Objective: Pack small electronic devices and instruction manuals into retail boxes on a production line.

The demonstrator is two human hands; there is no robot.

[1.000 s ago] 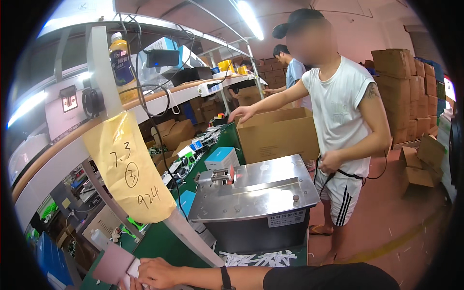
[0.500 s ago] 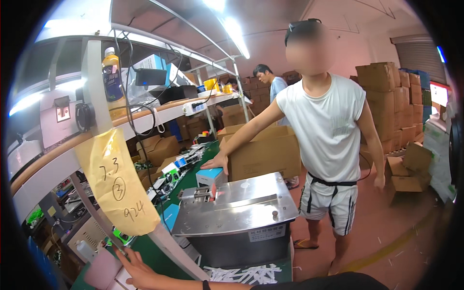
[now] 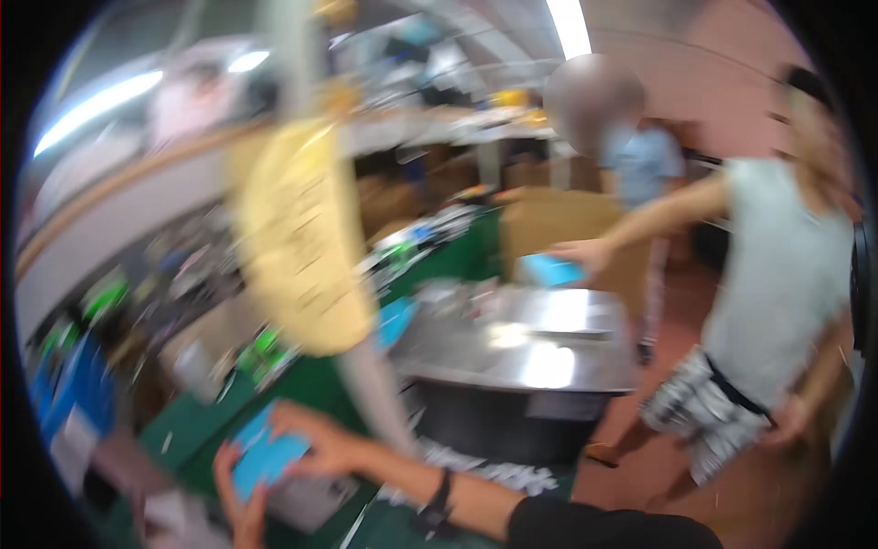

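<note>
On a green workbench, beside a standing co-worker, a steel-topped machine is sitting near a brown carton, a yellow paper is partly blocking the view, and at lower left the half-curled left hand and right hand are holding a blue box.

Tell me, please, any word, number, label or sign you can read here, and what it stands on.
No text can be read.
Yellow paper: dark marks, too blurred to read.
Pale label on the metal machine: too blurred to read.
Blue box between the left hand and right hand: no lettering can be made out.
</note>
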